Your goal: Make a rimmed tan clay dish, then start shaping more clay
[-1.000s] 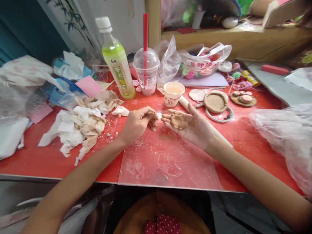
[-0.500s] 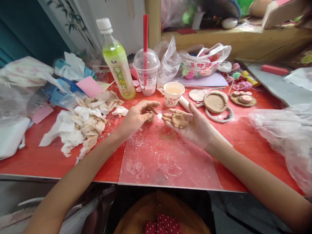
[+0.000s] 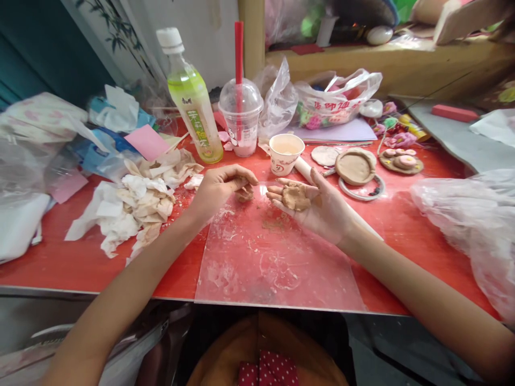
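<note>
On the upturned palm and fingers of my right hand rests a flattened, uneven piece of brown clay. That hand's fingers are stretched out beneath it. To the left, my left hand is bent palm down, with thumb and forefinger pinched together. A small brown clay lump shows at its curled fingers; how they grip it is partly hidden. Both hands are above a clear plastic sheet dusted with clay crumbs. A paper cup of cloudy liquid stands just behind, and a white rolling pin passes under my right hand.
Crumpled tissues lie at left. A green drink bottle and a domed plastic cup with a red straw stand behind. A round clay dish, a decorated clay disc and a plastic bag are at right.
My left hand has shifted slightly left, and its thumb and forefinger have closed together. My right hand and the clay on it are almost unmoved.
</note>
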Motion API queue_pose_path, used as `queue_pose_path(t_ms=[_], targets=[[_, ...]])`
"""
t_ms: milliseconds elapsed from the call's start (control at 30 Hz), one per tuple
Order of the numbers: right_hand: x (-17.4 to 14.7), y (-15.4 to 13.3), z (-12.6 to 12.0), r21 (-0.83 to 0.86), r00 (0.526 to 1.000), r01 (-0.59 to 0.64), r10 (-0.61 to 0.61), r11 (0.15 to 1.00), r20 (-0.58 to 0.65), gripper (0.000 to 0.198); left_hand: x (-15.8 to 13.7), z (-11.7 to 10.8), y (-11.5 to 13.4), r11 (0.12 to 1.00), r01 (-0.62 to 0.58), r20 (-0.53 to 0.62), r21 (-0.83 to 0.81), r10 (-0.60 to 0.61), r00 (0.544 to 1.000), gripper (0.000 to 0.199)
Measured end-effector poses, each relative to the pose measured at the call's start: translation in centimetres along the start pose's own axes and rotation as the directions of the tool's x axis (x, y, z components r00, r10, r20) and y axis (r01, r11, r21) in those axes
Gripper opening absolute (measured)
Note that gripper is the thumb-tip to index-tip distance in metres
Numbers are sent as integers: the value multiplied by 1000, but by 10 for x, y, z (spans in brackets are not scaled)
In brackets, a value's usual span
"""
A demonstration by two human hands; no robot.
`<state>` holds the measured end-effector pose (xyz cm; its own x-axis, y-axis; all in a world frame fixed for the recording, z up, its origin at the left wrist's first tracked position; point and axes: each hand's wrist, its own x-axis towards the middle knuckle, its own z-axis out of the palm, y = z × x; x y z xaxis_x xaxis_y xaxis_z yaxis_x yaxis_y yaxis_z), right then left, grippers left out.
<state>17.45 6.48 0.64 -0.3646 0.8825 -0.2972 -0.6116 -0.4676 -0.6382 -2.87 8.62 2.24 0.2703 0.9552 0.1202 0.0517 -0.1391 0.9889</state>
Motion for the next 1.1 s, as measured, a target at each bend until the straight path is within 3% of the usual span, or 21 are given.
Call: queue_pose_path(t_ms=[333,467,567,633,767,900,1100], targets=[[1,0,0,-7,1000,-3,3,1000,-24,56,6,-17,-4,990,-70,-7,-120,70,998,33],[1,0,-2,-5,1000,13,-13,1000,-14,49,9,-16,-4,992,81,12,-97,-80,997,43],[2,0,-2,-4,1000,28,-28,1000,7,48,11,-14,-4,978,211,3,-3,-211,978,46],[2,0,-2,-9,1000,18,-18,1000,4,52,11,-11,-5,969,232,-13,84,-232,973,43],[0,-1,-1,-19,1000,12,-12,1000,-4,53,12,-10,-8,961,145,42,235,-159,986,15],[0,0,-1,-22,999,32,-31,999,22,50,13,-14,-12,956,83,47,280,-100,994,22],[1,1,-2,-37,998,52,-51,998,34,47,11,-13,-9,961,32,-69,275,-14,998,18]])
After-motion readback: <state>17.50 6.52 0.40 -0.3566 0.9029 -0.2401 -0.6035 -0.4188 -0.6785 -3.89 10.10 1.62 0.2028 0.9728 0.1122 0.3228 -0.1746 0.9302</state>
